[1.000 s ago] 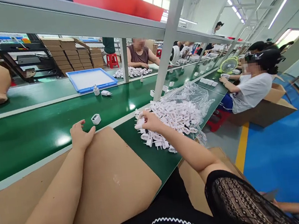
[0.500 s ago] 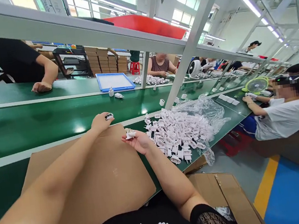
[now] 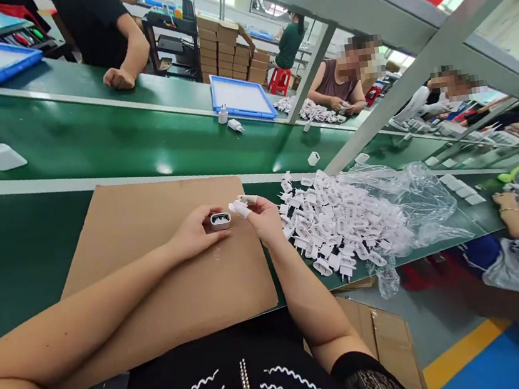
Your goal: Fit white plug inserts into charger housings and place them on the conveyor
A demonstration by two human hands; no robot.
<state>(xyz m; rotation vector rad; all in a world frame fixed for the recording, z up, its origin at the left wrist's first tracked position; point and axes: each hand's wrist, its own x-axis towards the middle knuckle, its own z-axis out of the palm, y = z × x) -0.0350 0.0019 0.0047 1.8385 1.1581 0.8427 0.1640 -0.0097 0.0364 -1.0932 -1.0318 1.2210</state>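
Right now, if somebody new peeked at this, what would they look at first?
Probably the big pile of white plug parts spilling from a clear plastic bag on the green table, just right of the hands. After that, the two hands in the middle, over the cardboard sheet: the left hand pinches a white charger shell, and the right hand pinches a small white piece beside it.

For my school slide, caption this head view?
Left hand holds a white shell, right hand a white part, over brown cardboard.
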